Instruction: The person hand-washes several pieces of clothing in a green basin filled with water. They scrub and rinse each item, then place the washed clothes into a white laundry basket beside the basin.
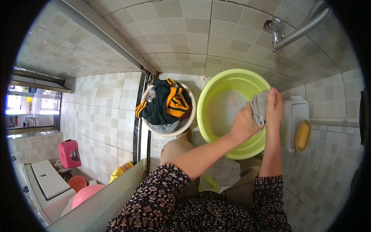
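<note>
A crumpled wet grey cloth [258, 105] is bunched between my two hands above the right side of a lime-green plastic basin [204, 127]. My left hand [246, 123] grips its lower left part, fingers curled in. On its right side, my right hand [274, 105] presses against it with the fingers upright. Cloudy water [224, 108] lies in the basin, and something pinkish shows faintly in it. How much of the cloth is tucked inside my hands is hidden.
Left of the green basin stands a pale basin [189, 95] heaped with dark green and orange clothes [162, 104]. At right, a yellow soap dish [303, 135] rests by a white container [296, 107]. A tap [277, 30] with a metal hose juts from the wall. A glass panel [116, 188] stands lower left.
</note>
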`<state>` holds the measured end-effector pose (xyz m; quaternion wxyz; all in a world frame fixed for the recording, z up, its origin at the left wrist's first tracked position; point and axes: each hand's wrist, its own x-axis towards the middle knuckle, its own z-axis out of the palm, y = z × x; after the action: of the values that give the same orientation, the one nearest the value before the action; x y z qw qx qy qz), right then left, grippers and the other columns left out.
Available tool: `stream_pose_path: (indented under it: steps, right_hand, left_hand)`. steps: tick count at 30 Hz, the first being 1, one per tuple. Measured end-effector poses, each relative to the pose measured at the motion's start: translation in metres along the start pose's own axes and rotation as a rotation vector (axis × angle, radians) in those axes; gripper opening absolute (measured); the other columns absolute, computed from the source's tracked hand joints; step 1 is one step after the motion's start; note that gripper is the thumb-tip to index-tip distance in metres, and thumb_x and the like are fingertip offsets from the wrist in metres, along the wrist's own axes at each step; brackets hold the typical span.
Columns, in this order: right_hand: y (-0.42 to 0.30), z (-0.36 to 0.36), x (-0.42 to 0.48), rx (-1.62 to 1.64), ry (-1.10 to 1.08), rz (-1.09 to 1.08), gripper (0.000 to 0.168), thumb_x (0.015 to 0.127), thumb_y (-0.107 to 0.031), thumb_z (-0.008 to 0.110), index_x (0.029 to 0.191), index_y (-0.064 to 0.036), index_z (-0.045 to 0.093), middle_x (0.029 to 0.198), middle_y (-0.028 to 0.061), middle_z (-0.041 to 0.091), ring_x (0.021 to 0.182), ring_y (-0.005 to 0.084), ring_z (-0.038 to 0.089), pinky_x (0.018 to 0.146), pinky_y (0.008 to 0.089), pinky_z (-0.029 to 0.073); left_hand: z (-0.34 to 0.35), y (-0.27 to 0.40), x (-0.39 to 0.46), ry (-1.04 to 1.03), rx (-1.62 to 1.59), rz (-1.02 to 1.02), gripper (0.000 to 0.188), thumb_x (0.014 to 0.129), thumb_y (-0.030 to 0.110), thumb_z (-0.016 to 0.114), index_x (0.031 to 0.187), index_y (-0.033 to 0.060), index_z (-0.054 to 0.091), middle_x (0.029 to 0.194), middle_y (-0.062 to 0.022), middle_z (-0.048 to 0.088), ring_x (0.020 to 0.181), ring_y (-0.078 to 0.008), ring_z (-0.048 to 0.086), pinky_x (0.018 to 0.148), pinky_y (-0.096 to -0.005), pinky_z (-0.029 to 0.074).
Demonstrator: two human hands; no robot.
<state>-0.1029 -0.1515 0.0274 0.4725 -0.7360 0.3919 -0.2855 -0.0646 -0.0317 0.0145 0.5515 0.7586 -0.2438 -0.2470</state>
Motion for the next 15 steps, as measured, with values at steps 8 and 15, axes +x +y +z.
stream_pose_path:
  steps: [8,15]
  right_hand:
    - [-0.017,-0.005,-0.013,0.673,-0.235,0.461,0.071,0.099,-0.055,0.046,0.141,0.002,0.043,0.136,0.0119,0.053,0.121,0.0205,0.052,0.105,0.0327,0.039]
    - [-0.018,-0.009,-0.020,0.478,-0.566,0.159,0.057,0.091,-0.017,0.068,0.139,0.003,0.043,0.133,0.0098,0.054,0.121,0.0191,0.052,0.106,0.0342,0.039]
  left_hand:
    - [-0.029,0.007,0.011,0.042,-0.175,0.037,0.084,0.068,0.032,0.087,0.129,-0.0075,0.045,0.111,-0.0247,0.065,0.105,-0.0298,0.065,0.090,-0.0373,0.052]
    - [-0.059,0.006,0.007,-0.065,-0.506,-0.123,0.084,0.071,0.028,0.088,0.135,-0.0060,0.046,0.118,-0.0158,0.064,0.107,-0.0191,0.062,0.091,-0.0324,0.052]
